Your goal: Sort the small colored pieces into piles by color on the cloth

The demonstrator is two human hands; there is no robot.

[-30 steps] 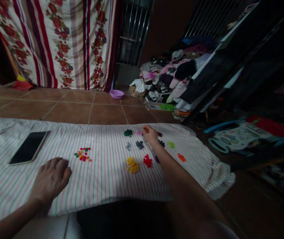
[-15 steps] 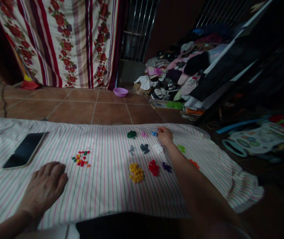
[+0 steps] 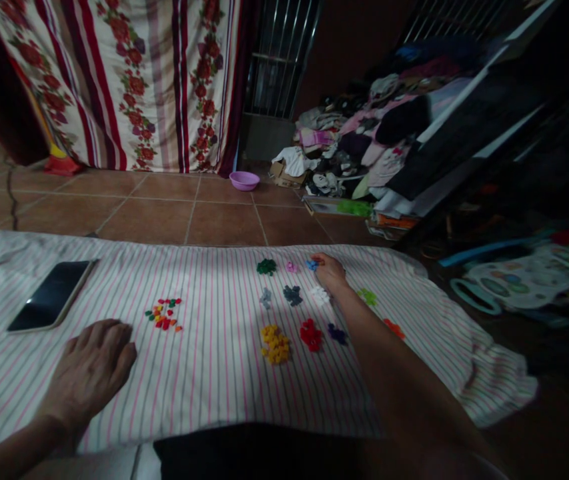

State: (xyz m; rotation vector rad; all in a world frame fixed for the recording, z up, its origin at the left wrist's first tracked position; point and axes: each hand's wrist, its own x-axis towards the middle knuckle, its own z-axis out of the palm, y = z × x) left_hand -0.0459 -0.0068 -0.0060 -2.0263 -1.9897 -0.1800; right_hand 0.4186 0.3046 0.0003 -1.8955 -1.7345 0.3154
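Note:
At the far side of the striped cloth [image 3: 204, 387], my right hand [image 3: 330, 272] is bent down with its fingers drawn together at the edge of a small pile of blue pieces [image 3: 311, 265]. What lies between those fingertips is too small to make out. My left hand [image 3: 92, 360] rests palm down on the cloth, its fingers lying loosely side by side and holding nothing. Just beyond it is a loose group of mixed red, orange, yellow and green pieces [image 3: 164, 323]. Pink pieces [image 3: 291, 267] and dark green pieces [image 3: 266, 267] lie left of the blue ones.
Nearer are grey [image 3: 265, 298], dark grey [image 3: 293, 295], white [image 3: 320, 295], yellow [image 3: 275, 345], red [image 3: 310, 335] and dark purple pieces [image 3: 336, 334]. Lime pieces [image 3: 367, 297] and orange pieces [image 3: 393, 327] lie beyond my right forearm. A phone [image 3: 52, 297] lies left; a purple basin [image 3: 244, 181] stands on the floor.
The whole view has shifted slightly. My right hand stays by the blue pieces with only a small change in its fingers. The left hand keeps its place on the cloth.

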